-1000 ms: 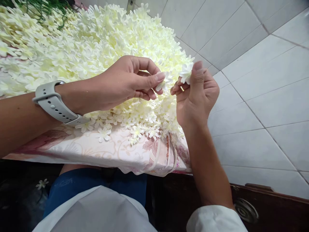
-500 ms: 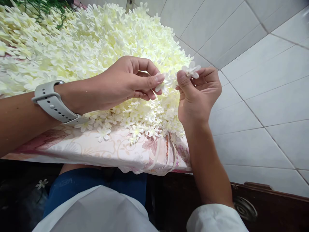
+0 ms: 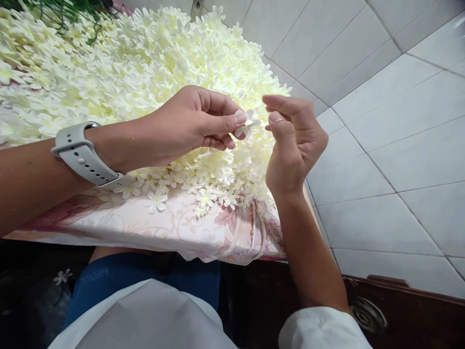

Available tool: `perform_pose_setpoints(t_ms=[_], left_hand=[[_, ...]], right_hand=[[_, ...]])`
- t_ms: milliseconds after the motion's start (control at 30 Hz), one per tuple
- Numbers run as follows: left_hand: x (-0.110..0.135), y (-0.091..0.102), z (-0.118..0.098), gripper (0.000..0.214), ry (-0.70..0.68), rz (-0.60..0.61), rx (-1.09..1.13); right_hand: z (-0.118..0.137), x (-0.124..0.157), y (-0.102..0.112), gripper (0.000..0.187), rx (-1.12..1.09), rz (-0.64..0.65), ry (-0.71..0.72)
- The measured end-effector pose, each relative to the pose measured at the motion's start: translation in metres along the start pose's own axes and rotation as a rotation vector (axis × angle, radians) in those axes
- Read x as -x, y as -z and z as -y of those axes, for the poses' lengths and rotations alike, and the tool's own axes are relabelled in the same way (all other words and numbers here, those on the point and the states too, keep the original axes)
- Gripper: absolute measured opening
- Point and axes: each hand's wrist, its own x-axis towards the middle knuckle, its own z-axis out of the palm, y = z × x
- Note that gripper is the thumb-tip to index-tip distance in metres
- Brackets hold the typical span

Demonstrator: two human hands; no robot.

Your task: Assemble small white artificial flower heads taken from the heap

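My left hand (image 3: 207, 118) pinches a small white artificial flower (image 3: 247, 123) between thumb and fingertips, above a large heap of flowers (image 3: 145, 72). A pale watch strap (image 3: 85, 157) circles that wrist. Just to the right, my right hand (image 3: 296, 140) is raised with fingers loosely curled and the thumb apart from the index finger. No flower shows in it; its inner fingers are partly hidden. The heap is of similar white to pale yellow five-petalled flowers, thick behind both hands and thinning toward the front edge.
A floral cloth (image 3: 127, 220) covers the table, with cords (image 3: 261, 237) hanging over its front edge. White wall tiles (image 3: 381, 145) stand close on the right. Green stems (image 3: 72, 14) lie at the back left. One flower (image 3: 62, 277) is down below the table at left.
The flower in my right hand is gone from its fingers, and that hand has shifted slightly left with its index finger lifted. My left hand stays nearly still, its flower now more visible.
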Motion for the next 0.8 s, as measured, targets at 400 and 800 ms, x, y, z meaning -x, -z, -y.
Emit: perform_pose_setpoints(t_ms=[400, 800], left_hand=[[0.001, 0.004, 0.005, 0.029, -0.082, 0.028, -0.143], [0.0, 0.001, 0.001, 0.037, -0.065, 0.005, -0.106]], right_hand=[[0.003, 0.003, -0.004, 0.026, -0.189, 0.131, -0.108], [0.013, 0.003, -0.005, 0.025, -0.239, 0.16, -0.174]])
